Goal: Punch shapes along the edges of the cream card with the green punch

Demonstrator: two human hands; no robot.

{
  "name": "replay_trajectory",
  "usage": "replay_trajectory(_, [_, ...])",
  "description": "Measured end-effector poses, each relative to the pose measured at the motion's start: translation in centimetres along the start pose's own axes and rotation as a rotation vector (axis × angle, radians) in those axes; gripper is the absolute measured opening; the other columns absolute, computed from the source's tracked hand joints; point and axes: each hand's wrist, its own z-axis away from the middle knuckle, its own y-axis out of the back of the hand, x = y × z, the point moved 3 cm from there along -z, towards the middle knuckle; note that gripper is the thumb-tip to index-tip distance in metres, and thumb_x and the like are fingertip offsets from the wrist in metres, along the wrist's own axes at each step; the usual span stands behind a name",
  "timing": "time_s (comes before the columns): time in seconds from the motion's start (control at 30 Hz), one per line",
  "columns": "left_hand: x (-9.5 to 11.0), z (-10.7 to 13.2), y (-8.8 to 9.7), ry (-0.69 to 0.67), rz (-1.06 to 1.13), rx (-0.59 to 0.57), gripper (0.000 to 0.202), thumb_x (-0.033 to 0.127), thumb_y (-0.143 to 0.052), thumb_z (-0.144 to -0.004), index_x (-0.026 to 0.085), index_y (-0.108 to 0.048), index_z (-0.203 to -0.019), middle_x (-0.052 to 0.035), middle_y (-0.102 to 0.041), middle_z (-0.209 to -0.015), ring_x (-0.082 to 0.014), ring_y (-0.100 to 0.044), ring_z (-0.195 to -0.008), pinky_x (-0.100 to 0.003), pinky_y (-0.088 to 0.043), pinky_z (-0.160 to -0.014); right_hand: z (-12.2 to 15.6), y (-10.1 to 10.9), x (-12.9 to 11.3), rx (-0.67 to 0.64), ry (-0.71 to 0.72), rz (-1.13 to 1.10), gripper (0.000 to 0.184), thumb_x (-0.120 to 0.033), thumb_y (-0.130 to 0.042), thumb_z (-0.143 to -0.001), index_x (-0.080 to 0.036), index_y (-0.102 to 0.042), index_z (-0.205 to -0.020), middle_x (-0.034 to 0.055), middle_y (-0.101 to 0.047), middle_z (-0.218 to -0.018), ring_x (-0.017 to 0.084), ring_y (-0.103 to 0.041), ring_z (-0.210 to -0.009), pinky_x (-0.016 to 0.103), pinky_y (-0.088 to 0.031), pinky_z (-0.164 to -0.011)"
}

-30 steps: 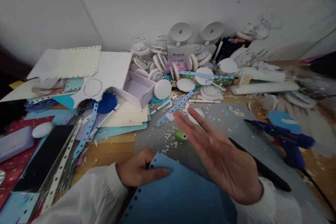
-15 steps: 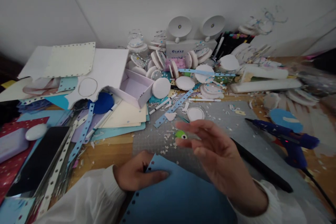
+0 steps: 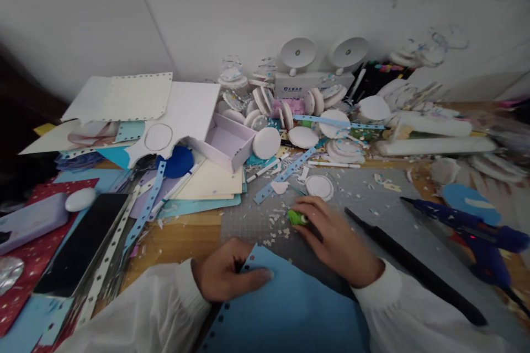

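My left hand (image 3: 226,276) holds a blue sheet of paper (image 3: 293,309) by its upper left corner, thumb on top. Small flower-shaped holes run along the sheet's left edge. My right hand (image 3: 333,240) has its thumb and fingers closed around the right side of a small green craft punch (image 3: 295,217). The punch sits on the grey cutting mat (image 3: 244,226), just beyond the sheet. Small white paper bits lie beside it, and part of it is hidden by my fingers.
To the right lie a black stick-like tool (image 3: 418,265) and a blue glue gun (image 3: 459,220). A phone (image 3: 83,245) and punched strips are at left. Behind are an open lilac box (image 3: 232,146), white discs (image 3: 266,143) and a twin-headed lamp (image 3: 298,54).
My right hand has come down from above the mat and closed on the green punch. My left hand keeps hold of the blue sheet. The whole view has shifted slightly.
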Motion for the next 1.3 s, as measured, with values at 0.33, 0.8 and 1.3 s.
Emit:
replay_trajectory(0.33, [-1.0,0.3,0.3,0.033,0.083,0.042,0.034,0.038,-0.053,-0.086,0.008,-0.059,-0.071,-0.002,-0.052,-0.064,-0.0095,-0.045,-0.056,-0.018,-0.039,-0.053,0.0,-0.4,-1.3,-0.027,-0.388,-1.143,0.037,-0.039,-0.069,-0.076,-0.026,-0.058,-0.109,0.0024,-0.058,-0.095,0.014,-0.059,-0.081,0.025,-0.05,-0.07])
replay_trajectory(0.8, [-1.8,0.7,0.4,0.062,0.168,0.079,0.037,0.044,-0.058,-0.082,0.008,-0.06,-0.07,-0.0019,-0.053,-0.062,-0.0091,-0.045,-0.054,-0.019,-0.04,-0.052,-0.4,-2.1,-0.4,-0.014,-0.465,-1.201,0.036,-0.034,-0.081,-0.059,-0.024,-0.065,-0.089,0.0005,-0.065,-0.086,0.015,-0.058,-0.069,0.029,-0.047,-0.069])
replay_trajectory(1.3, [-1.8,0.5,-0.1,0.112,0.166,0.09,0.042,0.049,-0.061,-0.079,0.008,-0.063,-0.075,-0.0024,-0.056,-0.064,-0.0091,-0.048,-0.054,-0.019,-0.042,-0.052,-0.5,-2.0,0.3,0.063,-0.447,-1.037,0.033,-0.032,-0.081,-0.058,-0.021,-0.065,-0.084,0.0003,-0.066,-0.082,0.015,-0.058,-0.072,0.026,-0.046,-0.065])
